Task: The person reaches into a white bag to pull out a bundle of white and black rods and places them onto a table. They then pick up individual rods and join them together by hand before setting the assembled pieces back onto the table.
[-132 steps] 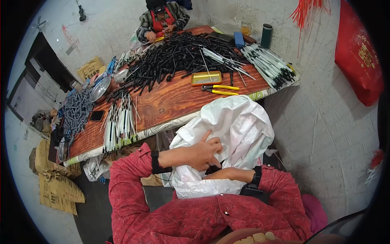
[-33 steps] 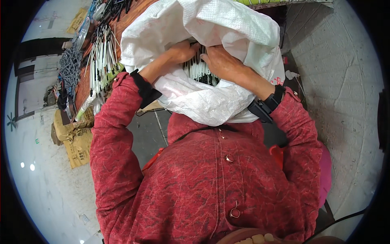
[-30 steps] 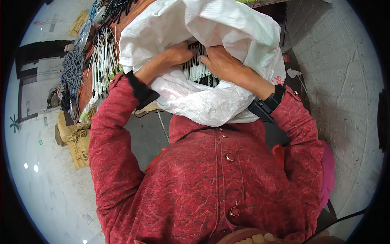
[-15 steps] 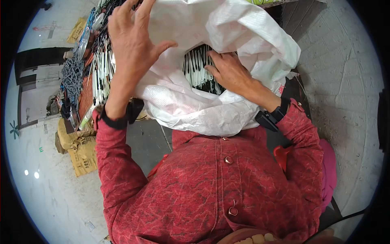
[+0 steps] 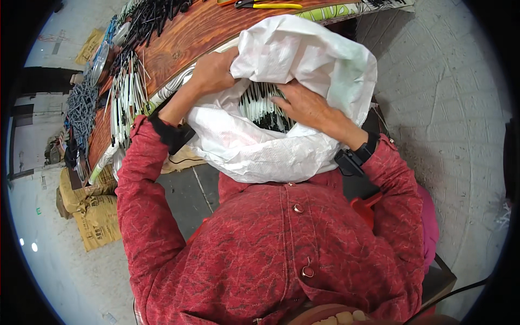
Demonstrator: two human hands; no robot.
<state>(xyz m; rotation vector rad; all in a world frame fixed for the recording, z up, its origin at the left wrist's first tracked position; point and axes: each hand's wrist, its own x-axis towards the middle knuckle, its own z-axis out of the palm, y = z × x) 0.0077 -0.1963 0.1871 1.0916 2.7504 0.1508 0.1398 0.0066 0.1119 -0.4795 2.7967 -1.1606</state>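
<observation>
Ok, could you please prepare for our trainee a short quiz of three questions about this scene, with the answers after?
1. What does the left hand grip?
a) a brown bag
b) the rim of the white sack
c) a metal bowl
2. True or false: the yellow-handled pliers lie inside the sack.
3. Which hand is in the sack's mouth, by the black-and-white sticks?

Key:
1. b
2. False; they lie on the wooden table.
3. The right hand.
</observation>
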